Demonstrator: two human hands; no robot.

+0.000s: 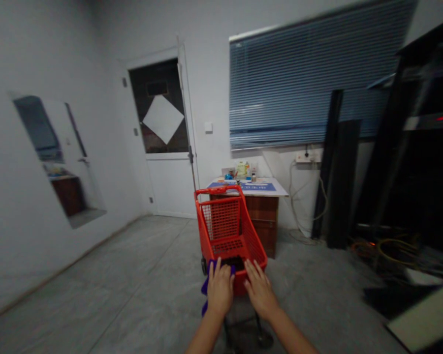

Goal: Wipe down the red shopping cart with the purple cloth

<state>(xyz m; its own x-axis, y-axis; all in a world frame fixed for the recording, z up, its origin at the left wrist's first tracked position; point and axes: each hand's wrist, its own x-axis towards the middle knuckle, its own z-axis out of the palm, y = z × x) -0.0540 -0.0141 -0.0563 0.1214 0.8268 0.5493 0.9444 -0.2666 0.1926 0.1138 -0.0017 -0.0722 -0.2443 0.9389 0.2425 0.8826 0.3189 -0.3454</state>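
A red shopping cart (221, 221) stands on the grey floor in the middle of the view, its handle at the far side. My left hand (220, 285) lies over the cart's near rim on a purple cloth (205, 287), its fingers apart and pointing forward. Part of the cloth hangs down outside the left side of the basket. To the right, my right hand (259, 287) rests at the near rim with its fingers spread. Something dark lies in the basket just beyond my hands; I cannot make it out.
Behind the cart, a brown desk (264, 216) bears small bottles and boxes. A white door (170, 189) is at the back left, and a mirror (64, 162) hangs on the left wall. Dark panels (345, 182), a black rack and loose cables (391, 250) are at the right.
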